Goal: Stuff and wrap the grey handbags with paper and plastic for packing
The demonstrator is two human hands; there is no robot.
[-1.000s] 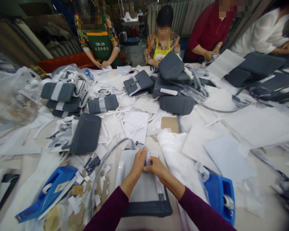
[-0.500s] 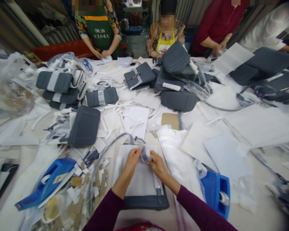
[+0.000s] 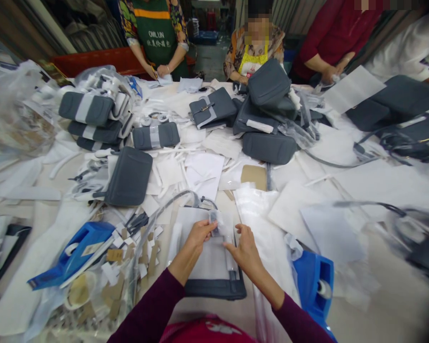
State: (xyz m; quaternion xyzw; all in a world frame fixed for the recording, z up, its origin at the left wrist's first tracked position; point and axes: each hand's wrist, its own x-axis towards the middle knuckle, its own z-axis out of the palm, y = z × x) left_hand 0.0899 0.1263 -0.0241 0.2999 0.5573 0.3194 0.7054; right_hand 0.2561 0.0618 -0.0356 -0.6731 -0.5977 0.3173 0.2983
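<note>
A dark grey bag (image 3: 214,288) lies flat in front of me, with a white sheet (image 3: 200,267) over most of it. Above its upper part my left hand (image 3: 200,232) pinches a small dark piece wrapped in clear plastic (image 3: 216,223). Just right of that piece is my right hand (image 3: 246,247), fingers spread and thumb apart, holding nothing. A wrapped strap (image 3: 171,205) curves from the bag's top end toward the left. Under my right hand runs a plastic-covered strip (image 3: 230,259) along the bag's right side.
Blue tape dispensers stand on the left (image 3: 75,250) and right (image 3: 316,283). Paper scraps (image 3: 119,281) spread left of the bag. Grey bags are piled at the far side (image 3: 268,147) and left (image 3: 86,108). Co-workers (image 3: 160,43) work across the table.
My right hand has let go of the plastic-wrapped piece and moved right, its fingers opening. My left hand keeps its pinch. At the far right, a dark bag with straps has shifted.
</note>
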